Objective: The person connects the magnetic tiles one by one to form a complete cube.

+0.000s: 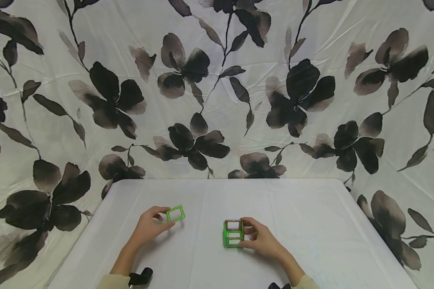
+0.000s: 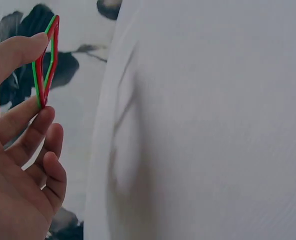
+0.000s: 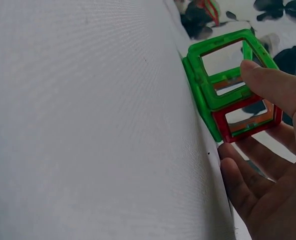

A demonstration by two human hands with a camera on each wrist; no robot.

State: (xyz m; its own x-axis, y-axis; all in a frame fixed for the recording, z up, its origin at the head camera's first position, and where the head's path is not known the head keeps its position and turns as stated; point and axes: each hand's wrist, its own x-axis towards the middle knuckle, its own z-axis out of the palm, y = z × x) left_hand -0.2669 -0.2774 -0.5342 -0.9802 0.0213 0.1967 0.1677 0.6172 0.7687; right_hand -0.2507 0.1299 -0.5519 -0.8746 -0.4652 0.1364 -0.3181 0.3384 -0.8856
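Between thumb and fingers, my left hand [image 1: 149, 226] pinches a thin magnetic tile [image 1: 183, 211], an open square frame held up off the table. Seen edge-on in the left wrist view, the tile [image 2: 54, 45] shows green and red edges; whether it is one piece or two cannot be told. My right hand [image 1: 262, 239] grips a small box-like build of magnetic tiles [image 1: 225, 237] by its right side, at the middle of the table. In the right wrist view the thumb lies on a green frame of the build [image 3: 215, 102], above a red frame [image 3: 220, 122].
A white-covered table [image 1: 202, 265] lies under both hands, its far edge against a hanging cloth [image 1: 238, 108] with dark flowers. Black wrist-worn devices [image 1: 142, 277] sit at both wrists, by the sleeves.
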